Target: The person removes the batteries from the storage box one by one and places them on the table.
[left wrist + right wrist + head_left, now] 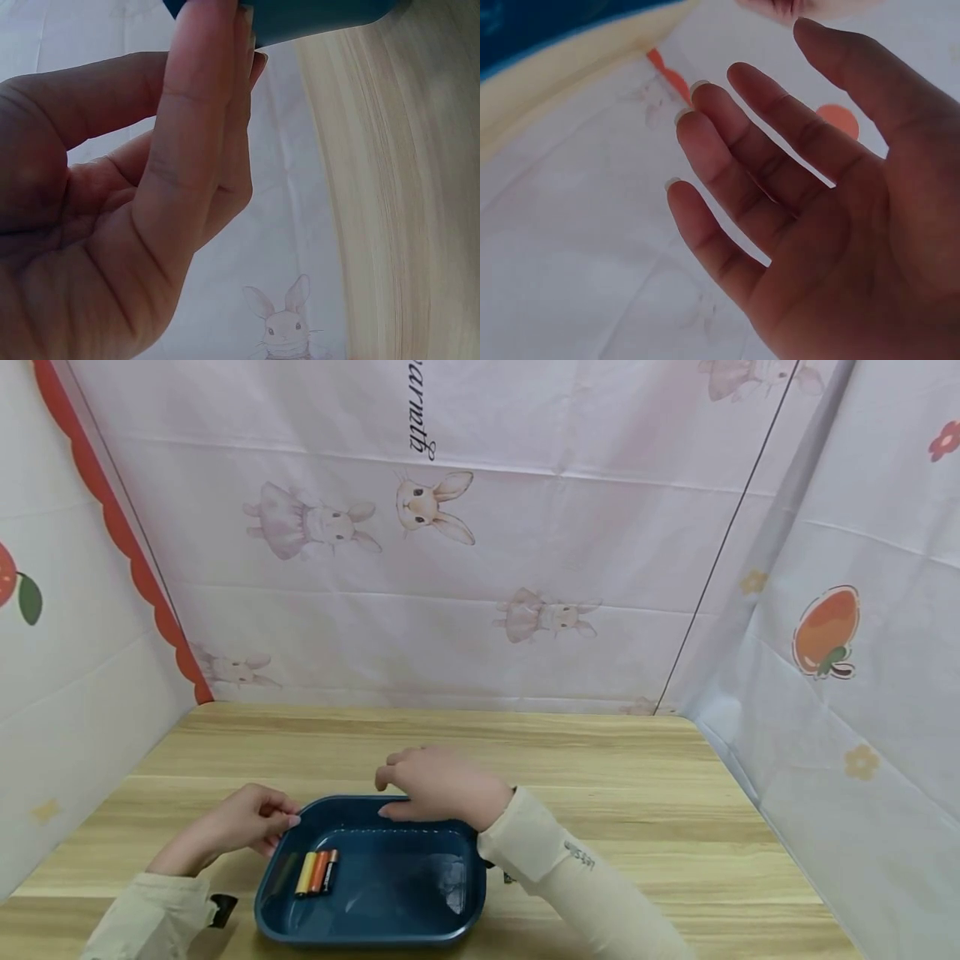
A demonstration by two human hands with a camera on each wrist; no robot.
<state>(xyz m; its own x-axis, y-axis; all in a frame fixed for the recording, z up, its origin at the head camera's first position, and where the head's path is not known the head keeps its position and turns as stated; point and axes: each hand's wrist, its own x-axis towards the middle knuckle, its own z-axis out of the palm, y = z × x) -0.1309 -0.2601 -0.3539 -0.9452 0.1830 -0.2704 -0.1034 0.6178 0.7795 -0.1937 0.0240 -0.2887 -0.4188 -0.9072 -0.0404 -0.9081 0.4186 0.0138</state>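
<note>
A dark blue rectangular tray (405,902) with rounded corners stands near the front of the table. Inside it, at the left, three batteries lie side by side: a yellow battery (306,873), an orange battery (318,872) and a black battery with a copper end (331,871). My left hand (247,817) pinches the tray's rim at its far left corner; in the left wrist view, thumb and fingertips meet at the blue edge (315,21). Over the far rim is my right hand (438,785), its fingers apart and holding nothing, as the right wrist view also shows.
The wood-grain table (637,827) reaches back to a printed cloth wall (480,677) with rabbits on it. More cloth hangs along the left and right sides. A black strap end (222,910) sticks out by the left sleeve, left of the tray.
</note>
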